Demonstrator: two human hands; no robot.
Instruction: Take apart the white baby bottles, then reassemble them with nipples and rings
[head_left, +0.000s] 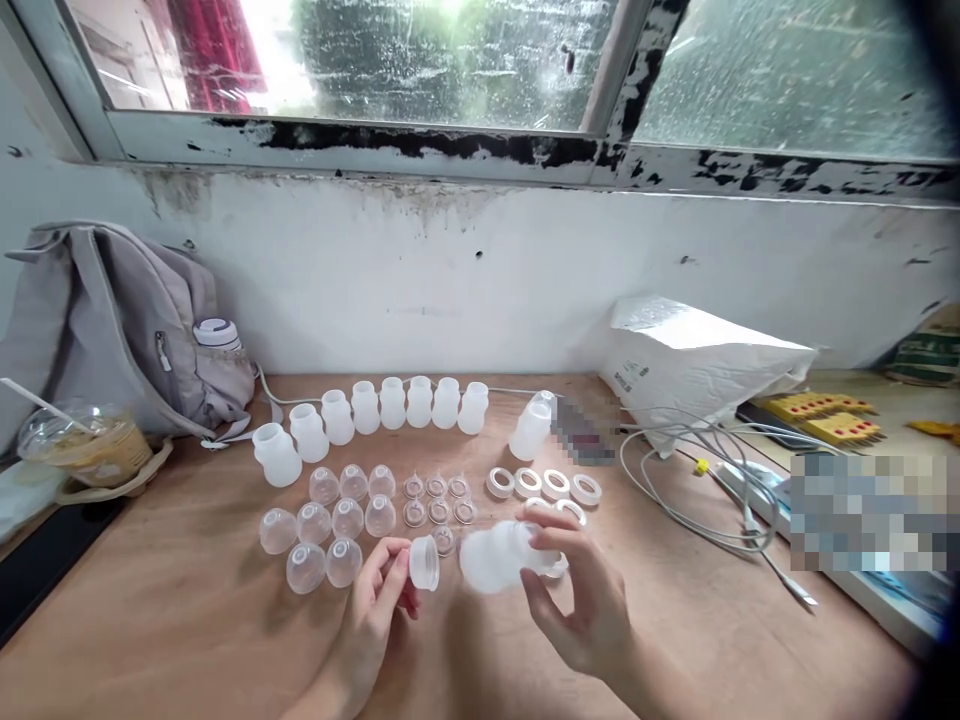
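My left hand [371,610] pinches a small white screw ring [424,562] between thumb and fingers, just above the wooden table [187,640]. My right hand [581,600] holds a white translucent bottle [499,555] on its side, its mouth toward the ring, a short gap between them. Behind my hands lie rows of parts: a curved row of several white bottles [379,408], several clear dome caps [330,525], small clear nipples [436,498] and white rings [541,485]. One more bottle [531,428] stands apart at the right of the row.
A grey backpack [120,320] with a flask leans on the wall at left, beside a lidded iced drink cup [82,445]. At right lie a white padded bag [690,365], grey cables [705,490], yellow parts [832,415] and a blurred box. A window runs above.
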